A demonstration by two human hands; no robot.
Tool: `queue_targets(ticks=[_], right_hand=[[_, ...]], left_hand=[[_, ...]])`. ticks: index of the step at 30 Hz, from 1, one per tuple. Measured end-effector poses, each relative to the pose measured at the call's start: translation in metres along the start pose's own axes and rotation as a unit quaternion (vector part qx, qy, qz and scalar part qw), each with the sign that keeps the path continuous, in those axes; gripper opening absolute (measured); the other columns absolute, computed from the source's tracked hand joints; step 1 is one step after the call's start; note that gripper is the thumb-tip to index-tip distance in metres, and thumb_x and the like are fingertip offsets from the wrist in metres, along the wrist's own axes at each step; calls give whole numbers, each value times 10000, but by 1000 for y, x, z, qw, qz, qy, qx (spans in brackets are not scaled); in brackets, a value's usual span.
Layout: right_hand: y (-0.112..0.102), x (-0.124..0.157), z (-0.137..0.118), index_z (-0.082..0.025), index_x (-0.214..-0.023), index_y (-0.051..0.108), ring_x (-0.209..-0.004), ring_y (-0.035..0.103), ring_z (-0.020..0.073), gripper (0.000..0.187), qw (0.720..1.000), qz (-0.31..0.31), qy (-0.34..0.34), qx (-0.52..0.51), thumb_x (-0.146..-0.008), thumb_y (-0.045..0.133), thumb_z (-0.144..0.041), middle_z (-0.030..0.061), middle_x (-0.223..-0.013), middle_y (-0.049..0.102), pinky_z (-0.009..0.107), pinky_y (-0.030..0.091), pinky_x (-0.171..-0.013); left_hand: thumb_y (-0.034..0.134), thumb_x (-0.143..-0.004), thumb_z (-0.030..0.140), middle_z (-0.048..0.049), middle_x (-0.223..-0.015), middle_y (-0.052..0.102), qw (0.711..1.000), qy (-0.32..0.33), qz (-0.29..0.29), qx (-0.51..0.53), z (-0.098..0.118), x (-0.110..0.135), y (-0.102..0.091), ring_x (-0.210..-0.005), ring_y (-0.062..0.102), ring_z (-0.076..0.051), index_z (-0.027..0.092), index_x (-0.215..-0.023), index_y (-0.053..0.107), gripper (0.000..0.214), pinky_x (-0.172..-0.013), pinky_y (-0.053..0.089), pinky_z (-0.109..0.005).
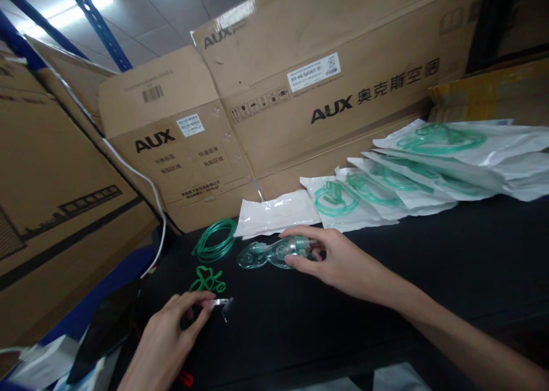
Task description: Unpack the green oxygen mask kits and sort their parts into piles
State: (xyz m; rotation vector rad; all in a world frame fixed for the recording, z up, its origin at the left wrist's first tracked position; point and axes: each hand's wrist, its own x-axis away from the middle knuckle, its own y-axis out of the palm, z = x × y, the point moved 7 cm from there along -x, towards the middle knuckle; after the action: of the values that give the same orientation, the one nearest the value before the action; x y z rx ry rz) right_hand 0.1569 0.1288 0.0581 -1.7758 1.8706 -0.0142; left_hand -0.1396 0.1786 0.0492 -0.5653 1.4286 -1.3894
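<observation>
My right hand (323,254) reaches over the black tabletop, its thumb and fingers closed round a clear, green-tinted oxygen mask (281,252). A smaller clear rounded part (251,257) lies at the mask's left end; whether the two are joined I cannot tell. My left hand (182,322) pinches a small white strip (219,302) between thumb and forefinger. A little clear piece (229,308) shows at the strip's far end, too blurred to name. Just beyond my left fingertips lies a bunched green strap (207,280). Behind that rests a coil of green tubing (215,240).
White pouches with green tubing (337,199) line the back right, several overlapping. A flat white packet (278,212) lies left of them. Cardboard boxes (274,134) wall off the back. At left are a white cable (146,179), a dark flat device (105,328) and a white box (47,362).
</observation>
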Motion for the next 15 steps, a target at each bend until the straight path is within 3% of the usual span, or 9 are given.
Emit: queue_targets(ticks=[6,10,15], right_hand=[[0,0,1,-220,-1133,739,-623,521,130,310,1000,3,-12,5,-834,716,-299,-10,-763,663,237,374,-561],[1,1,1,-223,-1146,736,-617,514,128,322,1000,1,-5,6,-836,713,-304,-13,-759,657,239,372,-571],[0,0,0,-216,-1176,734,-608,511,130,359,1000,0,4,9,-829,718,-306,-11,-736,643,245,376,-583]], left_hand=[[608,-811,509,-3,-845,802,999,-21,31,2,2,11,-2,-669,735,-223,305,-868,802,287,-653,606,-304],[575,-851,554,4,-920,806,999,-32,18,-3,2,24,3,-754,762,-232,327,-877,800,321,-669,628,-297],[602,-856,558,51,-933,814,1000,7,2,4,4,37,5,-765,779,-216,372,-937,799,283,-661,629,-247]])
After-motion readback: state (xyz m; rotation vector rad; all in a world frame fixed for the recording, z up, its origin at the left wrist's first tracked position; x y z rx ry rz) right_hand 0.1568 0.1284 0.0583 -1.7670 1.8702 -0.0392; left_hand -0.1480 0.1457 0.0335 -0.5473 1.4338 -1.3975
